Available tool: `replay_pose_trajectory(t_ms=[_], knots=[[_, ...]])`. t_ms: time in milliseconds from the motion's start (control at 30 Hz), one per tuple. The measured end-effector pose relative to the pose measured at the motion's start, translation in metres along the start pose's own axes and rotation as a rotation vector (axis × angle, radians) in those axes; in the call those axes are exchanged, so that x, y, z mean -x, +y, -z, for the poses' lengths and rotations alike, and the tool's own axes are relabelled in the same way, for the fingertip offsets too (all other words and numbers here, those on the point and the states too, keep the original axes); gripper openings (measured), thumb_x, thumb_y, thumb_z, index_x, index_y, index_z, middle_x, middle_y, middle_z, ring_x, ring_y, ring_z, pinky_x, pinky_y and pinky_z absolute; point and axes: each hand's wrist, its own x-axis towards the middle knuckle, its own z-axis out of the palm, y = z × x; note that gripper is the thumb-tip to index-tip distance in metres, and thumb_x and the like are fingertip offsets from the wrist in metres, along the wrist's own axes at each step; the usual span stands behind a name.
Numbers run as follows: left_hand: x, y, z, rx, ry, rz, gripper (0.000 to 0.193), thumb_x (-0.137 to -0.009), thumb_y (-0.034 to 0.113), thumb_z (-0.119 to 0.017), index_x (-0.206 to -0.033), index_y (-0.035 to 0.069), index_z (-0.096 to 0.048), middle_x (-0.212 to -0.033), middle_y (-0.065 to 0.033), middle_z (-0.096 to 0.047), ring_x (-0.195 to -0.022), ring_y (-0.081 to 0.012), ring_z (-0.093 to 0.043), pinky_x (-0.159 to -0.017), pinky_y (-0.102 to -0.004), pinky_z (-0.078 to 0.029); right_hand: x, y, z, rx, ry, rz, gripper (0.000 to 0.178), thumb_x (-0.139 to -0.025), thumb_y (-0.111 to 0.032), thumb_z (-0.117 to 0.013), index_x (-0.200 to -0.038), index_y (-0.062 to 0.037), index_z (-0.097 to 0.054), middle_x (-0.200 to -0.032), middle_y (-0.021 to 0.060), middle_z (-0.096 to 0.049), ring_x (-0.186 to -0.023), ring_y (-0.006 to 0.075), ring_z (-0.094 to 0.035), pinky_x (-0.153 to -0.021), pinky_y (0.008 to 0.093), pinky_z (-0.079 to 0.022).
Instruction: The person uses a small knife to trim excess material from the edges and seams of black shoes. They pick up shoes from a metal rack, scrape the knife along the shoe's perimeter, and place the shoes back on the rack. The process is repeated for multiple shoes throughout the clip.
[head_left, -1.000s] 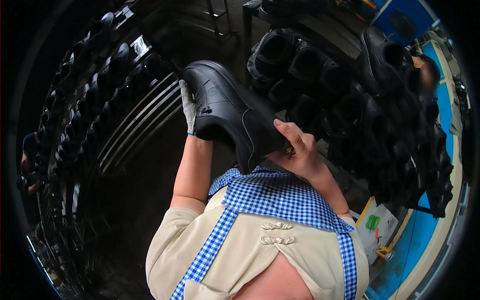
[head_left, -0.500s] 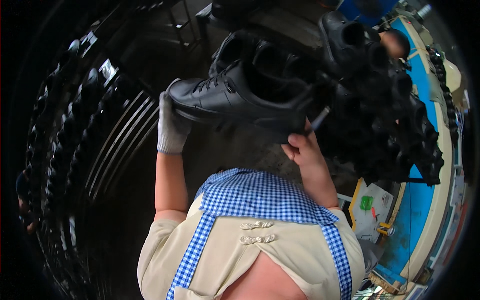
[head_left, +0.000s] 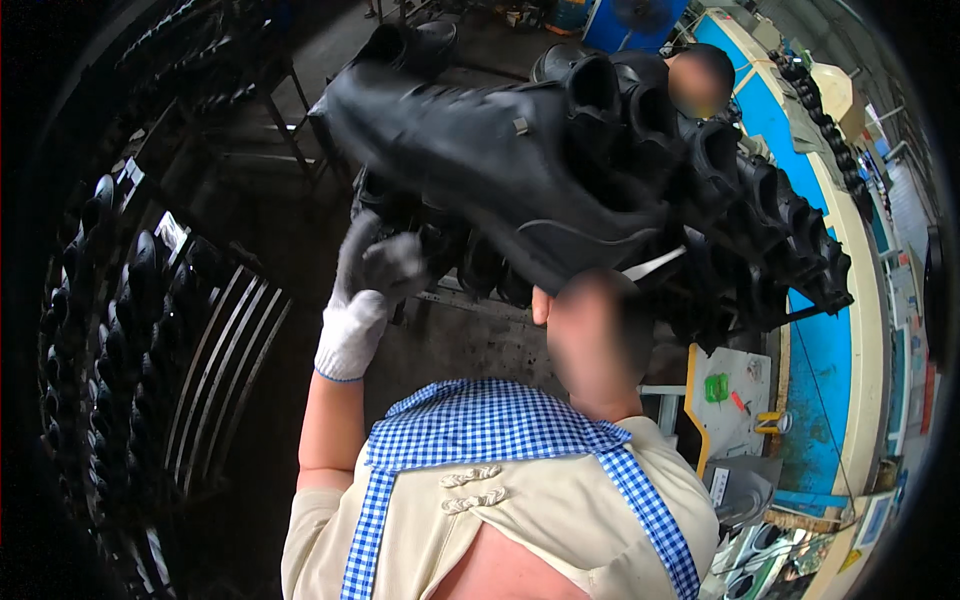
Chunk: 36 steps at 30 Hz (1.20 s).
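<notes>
A large black lace-up shoe [head_left: 470,150] hangs tilted in front of me, its toe to the upper left and its heel low on the right. My right hand [head_left: 595,335], bare and partly blurred, grips it at the heel. From beside that hand sticks out a thin, pale, flat-ended tool [head_left: 652,264], whose kind I cannot make out. My left hand [head_left: 368,285] wears a white knit glove with grey fingers. It is below the shoe's toe, apart from it, with the fingers loosely spread and nothing in them.
Racks of black shoes [head_left: 770,190] stand behind and to the right; more shoes [head_left: 140,300] line the left, beside curved metal bars [head_left: 225,370]. A blue conveyor belt [head_left: 825,400] runs along the right. Another person [head_left: 700,80] is at the upper right. A white work board [head_left: 735,385] holds small items.
My left hand has come off the shoe's toe and lowered. The right hand has tilted the shoe toe-up and nearer. My view has shifted, showing more of the shoe racks.
</notes>
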Motion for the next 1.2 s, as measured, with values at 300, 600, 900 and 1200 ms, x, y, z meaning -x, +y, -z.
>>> replay_pose_trajectory(t_ms=[300, 600, 900, 1200], knots=[[-0.005, -0.012, 0.064, 0.347, 0.572, -0.034, 0.064, -0.078, 0.055, -0.068, -0.129, 0.018, -0.059, -0.13, -0.0071, -0.059, -0.121, -0.0293, -0.052, -0.101, -0.052, -0.042, 0.018, 0.035, -0.002, 0.303, -0.128, -0.593, 0.069, -0.09, -0.037, -0.072, -0.138, -0.0013, -0.039, -0.095, 0.016, -0.071, -0.055, 0.0145, -0.067, -0.041, 0.0206, -0.046], [-0.005, -0.019, 0.091, 0.422, 0.74, 0.15, 0.064, -0.083, 0.057, -0.063, -0.129, 0.013, -0.058, -0.131, -0.0103, -0.061, -0.12, -0.0322, -0.057, -0.102, -0.0563, -0.045, 0.012, -0.025, -0.004, 1.459, -0.527, 0.112, 0.031, -0.092, -0.008, -0.068, -0.122, -0.0138, -0.07, -0.089, 0.0075, -0.059, -0.062, 0.0143, -0.057, -0.054, 0.0199, -0.049], [-0.003, -0.025, 0.091, 0.428, 0.749, 0.173, 0.06, -0.083, 0.056, -0.063, -0.125, 0.013, -0.061, -0.127, -0.0095, -0.063, -0.118, -0.0313, -0.057, -0.101, -0.0561, -0.045, -0.005, -0.042, -0.026, 1.764, -0.716, 0.167, 0.033, -0.083, 0.0, -0.074, -0.113, -0.0134, -0.076, -0.086, 0.0104, -0.059, -0.066, 0.0165, -0.063, -0.054, 0.0226, -0.054], [0.0, -0.028, 0.092, 0.459, 0.756, 0.119, 0.052, -0.084, 0.05, -0.064, -0.122, 0.015, -0.062, -0.121, -0.0064, -0.066, -0.113, -0.0285, -0.06, -0.099, -0.0509, -0.047, -0.012, -0.04, -0.034, 1.784, -0.782, 0.139, 0.031, -0.083, 0.0, -0.072, -0.111, -0.0124, -0.076, -0.083, 0.009, -0.057, -0.065, 0.0175, -0.062, -0.054, 0.0234, -0.053]])
